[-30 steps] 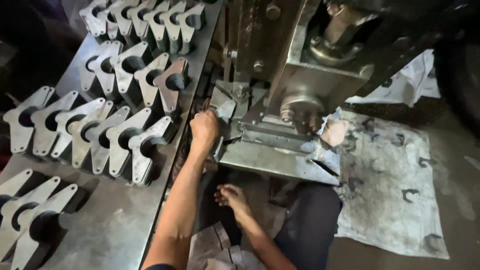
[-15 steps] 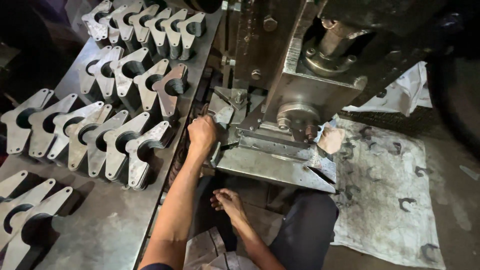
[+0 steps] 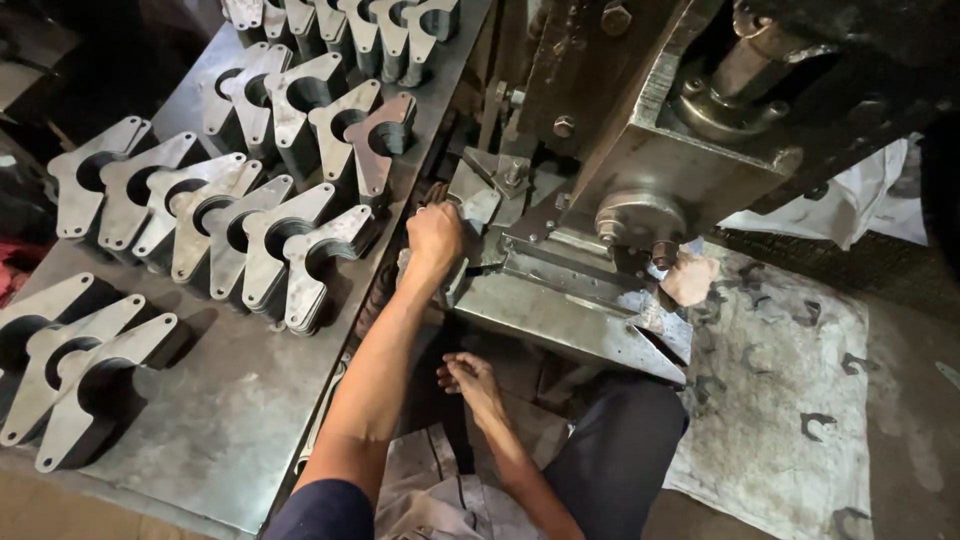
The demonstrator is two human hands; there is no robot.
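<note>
The heavy dark steel press machine (image 3: 700,110) fills the view from twelve to three o'clock, its round ram head (image 3: 638,215) hanging over a slanted bright steel bed plate (image 3: 560,320), probably sloped so that cut pieces slide off toward the person.

At nine o'clock lies the broad grey sheet-metal worktable (image 3: 220,420), set just beside the press so blanks are within an arm's reach. On it stand stacks of flat grey steel Y-shaped blanks with a round notch (image 3: 270,250), leaned edge-on in overlapping rows, which seems to let one be peeled off at a time. More rows sit at eleven o'clock (image 3: 340,25) and at eight o'clock (image 3: 70,370).

At four o'clock a stained pale cloth sheet (image 3: 790,400) covers the floor, strewn with small dark hook-shaped offcuts (image 3: 815,425), apparently to catch scrap dropping from the bed's lower edge.

The left hand (image 3: 434,238) is at the centre, arm stretched out, fingers curled tight around a small bright metal piece at the bed's left end (image 3: 478,205); the grip hides most of that piece, so its full shape cannot be told. It sits against the clamp fittings just left of the ram.

The right hand (image 3: 470,375), at six o'clock, hangs low beneath the bed plate above the dark trousered leg (image 3: 610,460), fingers loosely spread and holding nothing.
</note>
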